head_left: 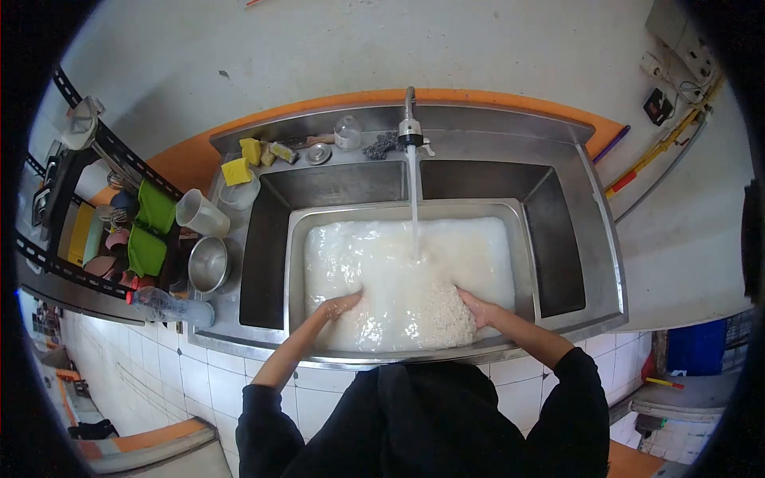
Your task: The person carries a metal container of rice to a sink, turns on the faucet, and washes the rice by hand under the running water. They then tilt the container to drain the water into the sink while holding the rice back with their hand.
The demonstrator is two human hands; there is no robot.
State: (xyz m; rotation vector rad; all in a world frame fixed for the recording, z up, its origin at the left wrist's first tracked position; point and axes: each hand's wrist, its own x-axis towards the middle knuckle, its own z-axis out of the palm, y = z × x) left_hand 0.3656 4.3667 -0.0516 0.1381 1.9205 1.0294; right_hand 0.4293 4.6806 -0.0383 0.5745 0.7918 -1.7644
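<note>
A large rectangular metal pan (293,263) sits across the sink, full of cloudy white water (374,263). Water runs into it from the faucet (410,131). Pale grains that look like rice (446,319) rise to the surface at the front right. My left hand (343,305) dips into the water left of centre, its fingers hidden below the milky surface. At the right edge of the grains, my right hand (476,308) touches the heap, its fingertips sunk out of sight.
Left of the basin stand a steel bowl (209,264), a plastic jug (201,213) and a lying plastic bottle (174,307). Yellow sponges (237,171), a glass jar (347,133) and a dark scouring pad (383,145) line the back ledge. A utensil rack (119,147) rises at far left.
</note>
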